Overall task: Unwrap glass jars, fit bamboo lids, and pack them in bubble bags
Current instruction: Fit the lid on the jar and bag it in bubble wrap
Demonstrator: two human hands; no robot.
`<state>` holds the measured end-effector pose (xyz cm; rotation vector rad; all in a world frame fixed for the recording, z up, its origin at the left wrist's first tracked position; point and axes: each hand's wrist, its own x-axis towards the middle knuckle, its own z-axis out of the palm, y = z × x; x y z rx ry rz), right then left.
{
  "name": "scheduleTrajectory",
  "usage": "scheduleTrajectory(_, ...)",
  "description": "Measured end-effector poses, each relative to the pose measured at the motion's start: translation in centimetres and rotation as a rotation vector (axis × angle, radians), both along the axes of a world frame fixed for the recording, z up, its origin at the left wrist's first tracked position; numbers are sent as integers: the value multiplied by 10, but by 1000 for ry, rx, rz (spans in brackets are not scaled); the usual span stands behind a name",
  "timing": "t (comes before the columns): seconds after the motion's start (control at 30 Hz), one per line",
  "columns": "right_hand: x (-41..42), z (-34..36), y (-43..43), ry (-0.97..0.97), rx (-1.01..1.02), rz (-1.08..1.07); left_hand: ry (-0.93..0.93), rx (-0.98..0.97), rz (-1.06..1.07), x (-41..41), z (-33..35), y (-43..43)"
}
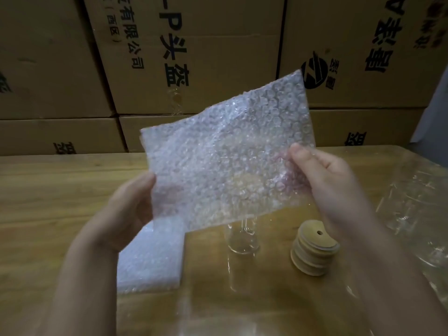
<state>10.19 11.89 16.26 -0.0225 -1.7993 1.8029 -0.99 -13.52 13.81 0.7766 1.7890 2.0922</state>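
Bubble bag [225,151]: held up over the tabletop [60,190], long axis rising toward the right.
Left grip: left hand [126,209] pinched its lower left edge.
Right grip: right hand [324,180] pinched its right edge.
Glass jar [242,238]: upright under the bag, between the hands, nearer the right; mouth hidden.
Bamboo lids [314,248]: stacked just right of it.

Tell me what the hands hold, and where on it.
Both hold one bubble bag: the left hand has its grip on the lower left edge, the right hand pinches the right edge, thumb in front.
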Motion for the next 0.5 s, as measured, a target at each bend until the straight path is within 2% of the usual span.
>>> scheduleTrajectory(0.1,-2,-4,5,-65,7,-69,37,-60,13,-3,-11,8)
scheduleTrajectory(0.23,-6,-11,12,-159,323,-230,63,-76,191,-14,-13,-2)
scheduleTrajectory(0.33,-7,-12,12,-134,423,-248,125,-111,219,-14,-11,-8)
scheduleTrajectory(0.5,1,-2,17,-33,564,-255,211,4,359,-9,-3,-11)
